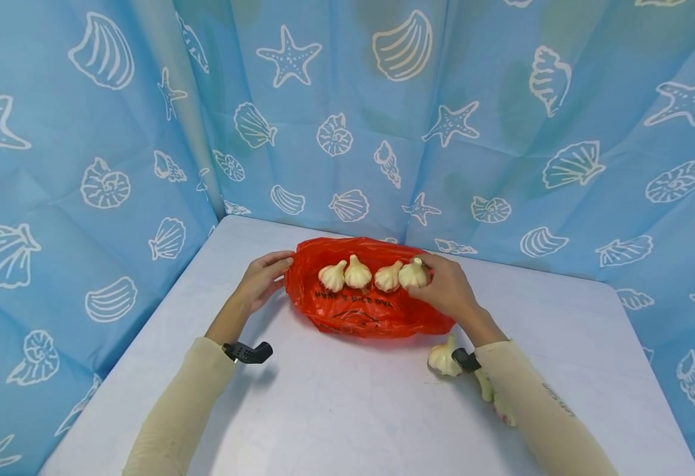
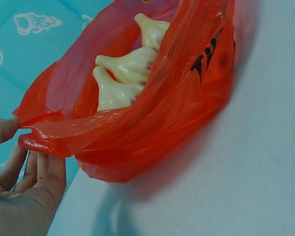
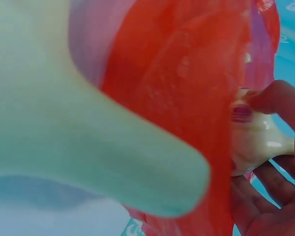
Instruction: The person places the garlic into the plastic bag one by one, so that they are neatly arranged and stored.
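Note:
A red plastic bag [image 1: 347,324] lies wide open on the table, dark print along its near side. Three garlic bulbs [image 1: 357,272] sit in a row inside it. At the bag's left end my left hand [image 1: 267,277] pinches the rim; the left wrist view shows thumb and fingers [image 2: 39,169] on either side of the plastic. My right hand [image 1: 445,284] grips another garlic bulb [image 1: 413,274] over the bag's right end, beside the row. The right wrist view shows this held bulb [image 3: 255,137] between thumb and fingers, partly behind the red plastic.
Another garlic bulb [image 1: 442,358] lies on the white table [image 1: 324,403] near the right wrist. More garlic [image 1: 505,410] shows partly hidden under the right forearm. A blue curtain [image 1: 335,172] with shells and starfish stands behind the table and at its sides.

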{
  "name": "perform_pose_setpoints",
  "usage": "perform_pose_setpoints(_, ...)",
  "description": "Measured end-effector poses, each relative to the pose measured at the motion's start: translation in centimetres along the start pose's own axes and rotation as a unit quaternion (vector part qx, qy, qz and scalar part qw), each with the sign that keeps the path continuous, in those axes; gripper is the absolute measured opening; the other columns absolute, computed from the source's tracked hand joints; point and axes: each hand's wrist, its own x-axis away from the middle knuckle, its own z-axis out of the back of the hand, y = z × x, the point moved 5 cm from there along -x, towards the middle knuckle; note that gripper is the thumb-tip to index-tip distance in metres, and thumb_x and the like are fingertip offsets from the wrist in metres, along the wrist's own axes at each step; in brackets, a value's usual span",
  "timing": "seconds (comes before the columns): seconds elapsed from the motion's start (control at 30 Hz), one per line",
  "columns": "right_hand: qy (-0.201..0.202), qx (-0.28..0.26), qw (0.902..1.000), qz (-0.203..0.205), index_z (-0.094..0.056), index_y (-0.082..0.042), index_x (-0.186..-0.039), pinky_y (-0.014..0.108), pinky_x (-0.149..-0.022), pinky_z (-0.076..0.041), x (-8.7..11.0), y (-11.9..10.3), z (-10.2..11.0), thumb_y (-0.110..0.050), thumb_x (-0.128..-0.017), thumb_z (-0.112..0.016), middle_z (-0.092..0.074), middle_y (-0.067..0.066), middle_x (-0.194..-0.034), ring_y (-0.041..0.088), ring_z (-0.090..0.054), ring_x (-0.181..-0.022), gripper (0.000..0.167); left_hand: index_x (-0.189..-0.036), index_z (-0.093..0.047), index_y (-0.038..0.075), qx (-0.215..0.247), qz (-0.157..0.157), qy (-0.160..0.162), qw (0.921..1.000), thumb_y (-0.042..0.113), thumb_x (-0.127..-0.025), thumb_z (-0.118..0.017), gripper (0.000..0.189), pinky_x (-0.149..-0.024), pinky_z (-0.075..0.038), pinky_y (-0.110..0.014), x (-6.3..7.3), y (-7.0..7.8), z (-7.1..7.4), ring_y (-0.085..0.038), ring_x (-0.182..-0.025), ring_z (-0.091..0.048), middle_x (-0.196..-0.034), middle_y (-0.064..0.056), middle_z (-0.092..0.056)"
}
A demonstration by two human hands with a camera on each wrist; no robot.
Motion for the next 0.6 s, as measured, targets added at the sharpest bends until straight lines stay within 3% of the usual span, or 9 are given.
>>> perform_pose_setpoints(0.3,-0.019,0.069,0.9974,-0.012,-0.06,-0.003,-0.125,0.051,-0.092,-0.049,-0.7,0.3,-1.4,-0.021,-0.076,-0.081,-0.065,0.014,-0.118,0.033,-0.058,-0.103,0.057,-0.133,-0.057,0.011,0.003,-0.002,0.001,1.0,0.025,-0.095,-0.065,0.042,-0.093,-0.051,-0.032,0.0,0.1,0.0,-0.025,-0.122,-0.053,-0.134,-0.007,-0.055)
perform_pose_setpoints(0.6,-0.024,0.106,0.9924,-0.058,-0.058,-0.007,-0.119,0.051,-0.086,-0.053,-0.8,0.9,-2.0,-0.023,-0.074,-0.082,-0.065,0.011,-0.109,0.03,-0.059,-0.095,0.054,-0.138,-0.053,0.008,0.009,0.007,0.002,0.9999,0.025,-0.095,-0.065,0.047,-0.094,-0.051,-0.032,0.1,-0.3,0.1,-0.024,-0.122,-0.053,-0.135,-0.006,-0.055)
